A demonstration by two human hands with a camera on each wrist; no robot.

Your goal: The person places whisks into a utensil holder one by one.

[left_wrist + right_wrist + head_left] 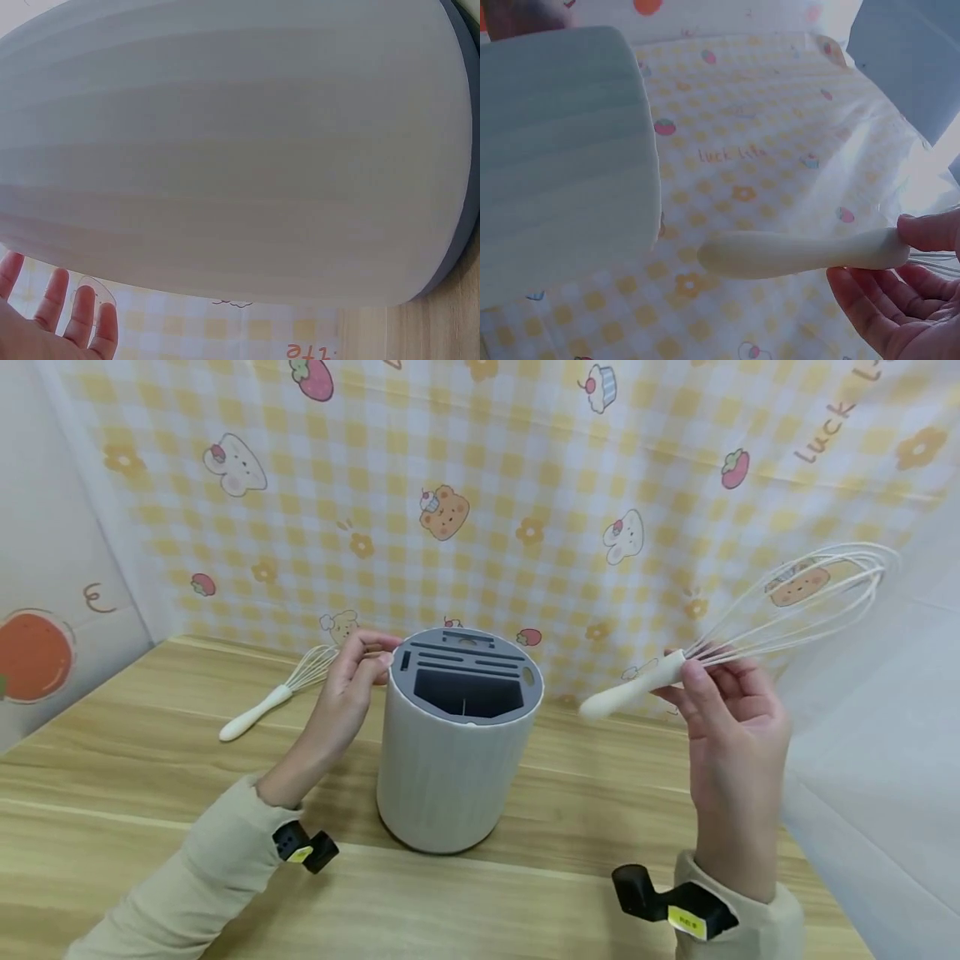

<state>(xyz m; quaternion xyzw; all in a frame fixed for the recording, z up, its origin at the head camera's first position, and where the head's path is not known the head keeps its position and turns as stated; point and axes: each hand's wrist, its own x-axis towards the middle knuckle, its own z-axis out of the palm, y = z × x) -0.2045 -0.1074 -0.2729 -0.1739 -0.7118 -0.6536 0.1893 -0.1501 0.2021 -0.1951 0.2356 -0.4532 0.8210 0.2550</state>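
A ribbed white utensil holder (450,777) stands upright on the wooden table, its grey slotted top (468,677) facing up with one large opening at the front. My left hand (347,693) touches the left side of its rim; in the left wrist view the fingers (79,319) are loosely extended beside the holder wall (240,165). To the right, my right hand (738,718) pinches a white whisk (637,687) in the air where handle meets wires. The handle (795,253) points toward the holder, and the wire loops rise to the upper right.
A second white whisk (258,712) lies on the table (570,910) left of the holder, its wires partly behind my left hand. Behind the table hangs a yellow checked cloth (495,468). White panels (892,710) border the right side.
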